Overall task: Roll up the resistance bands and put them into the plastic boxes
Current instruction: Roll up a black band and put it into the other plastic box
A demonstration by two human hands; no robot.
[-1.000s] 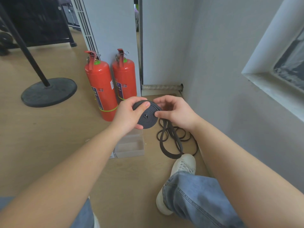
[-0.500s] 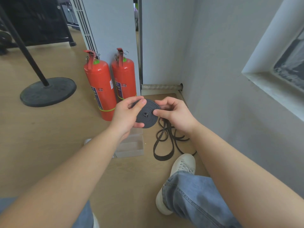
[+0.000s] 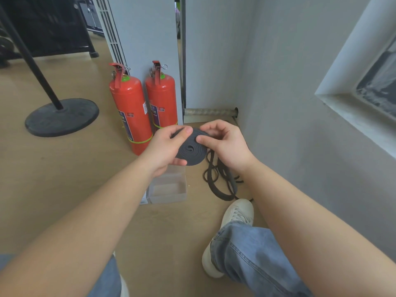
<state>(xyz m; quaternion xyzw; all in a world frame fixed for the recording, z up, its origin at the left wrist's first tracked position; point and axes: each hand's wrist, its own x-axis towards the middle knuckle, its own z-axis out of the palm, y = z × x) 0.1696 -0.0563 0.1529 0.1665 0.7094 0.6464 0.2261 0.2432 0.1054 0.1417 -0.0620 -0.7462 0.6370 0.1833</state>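
Wooden floor (image 3: 64, 179) carries two red extinguishers (image 3: 130, 110), a clear box (image 3: 169, 189) and the band's loose tail (image 3: 218, 183) near our shoe (image 3: 237, 213). Above the box we hold the black coil (image 3: 190, 151). Our left hand (image 3: 165, 148) grips its left edge between thumb and curled fingers, and our right hand (image 3: 225, 144) pinches the right edge.

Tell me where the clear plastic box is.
Head view: the clear plastic box sits on the floor near centre, below the left hand, loose band to its right.
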